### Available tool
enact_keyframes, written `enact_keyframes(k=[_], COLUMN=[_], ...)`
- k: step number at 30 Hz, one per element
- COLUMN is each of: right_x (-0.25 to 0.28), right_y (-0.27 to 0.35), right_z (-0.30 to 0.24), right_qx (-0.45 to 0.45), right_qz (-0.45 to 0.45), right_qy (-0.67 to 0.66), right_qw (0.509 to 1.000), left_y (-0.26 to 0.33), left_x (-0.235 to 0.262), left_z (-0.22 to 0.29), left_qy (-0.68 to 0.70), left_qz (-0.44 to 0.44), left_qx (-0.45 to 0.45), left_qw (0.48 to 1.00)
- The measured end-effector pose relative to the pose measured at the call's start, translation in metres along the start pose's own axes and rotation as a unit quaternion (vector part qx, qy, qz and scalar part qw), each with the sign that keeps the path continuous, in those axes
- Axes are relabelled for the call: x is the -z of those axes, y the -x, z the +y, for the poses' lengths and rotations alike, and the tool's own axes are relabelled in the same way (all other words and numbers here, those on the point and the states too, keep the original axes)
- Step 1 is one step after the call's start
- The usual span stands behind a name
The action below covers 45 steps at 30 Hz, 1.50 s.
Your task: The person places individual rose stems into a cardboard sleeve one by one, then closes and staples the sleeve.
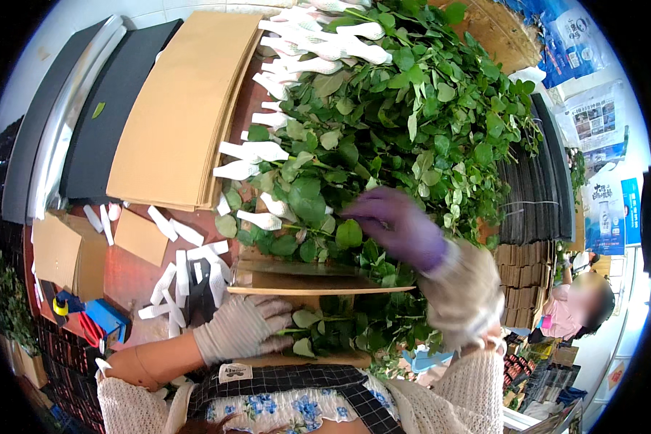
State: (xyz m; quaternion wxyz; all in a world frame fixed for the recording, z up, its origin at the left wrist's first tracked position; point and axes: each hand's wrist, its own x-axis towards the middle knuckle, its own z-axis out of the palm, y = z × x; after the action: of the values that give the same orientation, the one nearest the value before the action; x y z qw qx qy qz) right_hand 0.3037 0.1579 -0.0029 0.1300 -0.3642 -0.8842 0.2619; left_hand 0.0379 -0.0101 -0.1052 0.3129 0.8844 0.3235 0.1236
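Observation:
My left hand (247, 329), in a pale glove, lies with fingers stretched out at the near edge of the table. Its fingertips reach the left end of some leafy stems (340, 329), on brown cardboard (340, 358). Just beyond, a cardboard sheet (322, 291) shows its long edge across the stems. My right hand (398, 226), in a purple glove, is smeared by motion over the large heap of leafy stems (427, 130); its grip cannot be made out. White netted flower heads (257, 219) point left from the heap, beside that hand.
Loose white foam net sleeves (173, 286) lie on the reddish table (126, 271). Stacked brown cardboard sheets (184, 101) and black sheets (116, 108) stand far left. Red-handled scissors (90, 329) and a blue box (108, 318) sit near left. Another person (568, 311) is at the right.

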Motion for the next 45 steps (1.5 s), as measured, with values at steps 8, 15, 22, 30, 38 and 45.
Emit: enact_keyframes(k=[8,15,22,30,38,45], right_x=[-0.101,-0.134,-0.133,-0.149,0.073,0.261], right_y=[-0.041,-0.058,-0.082,-0.082,0.016,0.143], right_z=[0.022,0.014,0.007,0.01,0.048,-0.04], right_qx=[0.081,0.03,-0.175,-0.096,-0.198,-0.072], right_qz=[-0.183,-0.203,-0.279,-0.223,0.429,0.612], right_qy=[0.212,0.22,0.148,0.316,-0.134,-0.054], right_qw=[0.957,0.954,0.933,0.917,0.871,0.786], left_y=[0.004,0.009,0.008,-0.005,-0.009,-0.002], left_x=[-0.001,0.008,0.011,0.005,0.015,0.007], left_z=[-0.003,0.002,0.005,0.007,0.016,0.009], left_qy=[0.013,-0.038,-0.062,-0.061,0.001,-0.045], left_qz=[0.057,0.014,0.035,0.051,0.085,0.108], left_qx=[-0.006,-0.014,-0.021,0.036,0.127,0.102], left_qw=[0.998,0.999,0.997,0.996,0.988,0.988])
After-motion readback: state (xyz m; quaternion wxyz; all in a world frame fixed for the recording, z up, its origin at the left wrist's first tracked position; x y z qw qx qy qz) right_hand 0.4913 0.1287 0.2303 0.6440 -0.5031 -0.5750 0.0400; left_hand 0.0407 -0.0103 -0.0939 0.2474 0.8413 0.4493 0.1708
